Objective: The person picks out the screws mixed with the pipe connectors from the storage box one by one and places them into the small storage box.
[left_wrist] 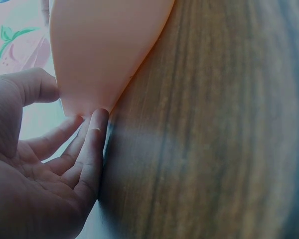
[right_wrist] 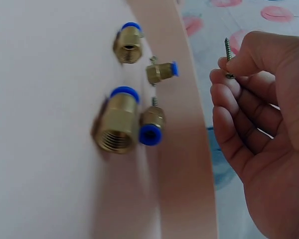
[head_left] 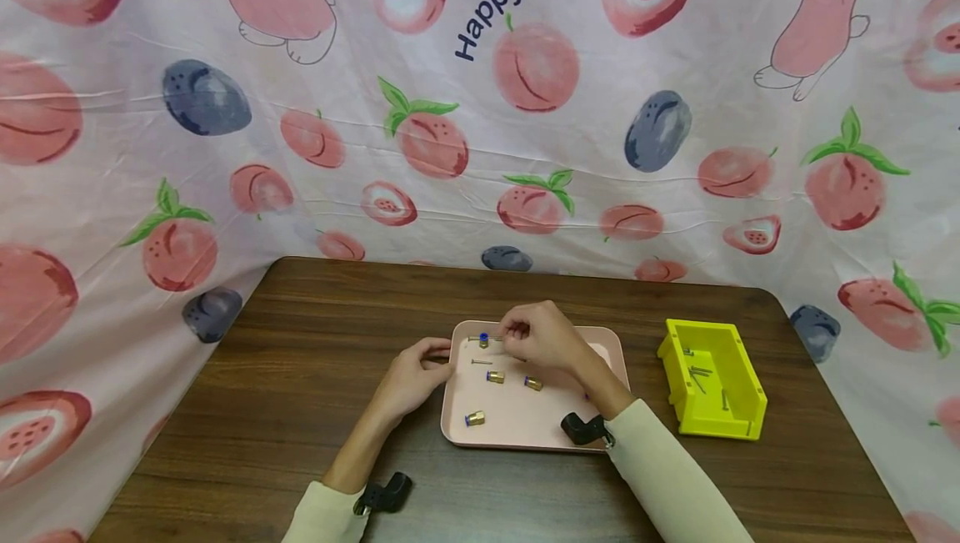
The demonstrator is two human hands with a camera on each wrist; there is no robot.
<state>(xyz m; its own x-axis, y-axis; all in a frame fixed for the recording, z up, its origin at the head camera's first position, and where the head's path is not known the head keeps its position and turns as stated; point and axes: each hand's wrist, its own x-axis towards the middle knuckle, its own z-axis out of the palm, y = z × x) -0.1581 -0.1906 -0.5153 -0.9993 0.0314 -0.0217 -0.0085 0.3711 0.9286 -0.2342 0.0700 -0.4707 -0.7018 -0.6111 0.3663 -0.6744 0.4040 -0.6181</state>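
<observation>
My right hand (head_left: 542, 334) is over the far part of the pink tray (head_left: 517, 434). Between its thumb and forefinger it pinches a small screw (right_wrist: 228, 50), which points upward in the right wrist view. Several brass fittings with blue collars lie in the tray, among them one near the middle (head_left: 532, 384) and one at the near left (head_left: 475, 419). An upright fitting (head_left: 483, 341) stands close to the right fingertips. A loose screw (head_left: 482, 362) lies just nearer. At the tray's left edge my left hand (head_left: 411, 378) touches the outer wall with its thumb and loosely bent fingers.
Right of the tray stands a yellow bin (head_left: 750, 409) with several screws inside. The brown wooden table (head_left: 315, 343) carries both. A fruit-print cloth (head_left: 450, 218) hangs behind the table and along its sides.
</observation>
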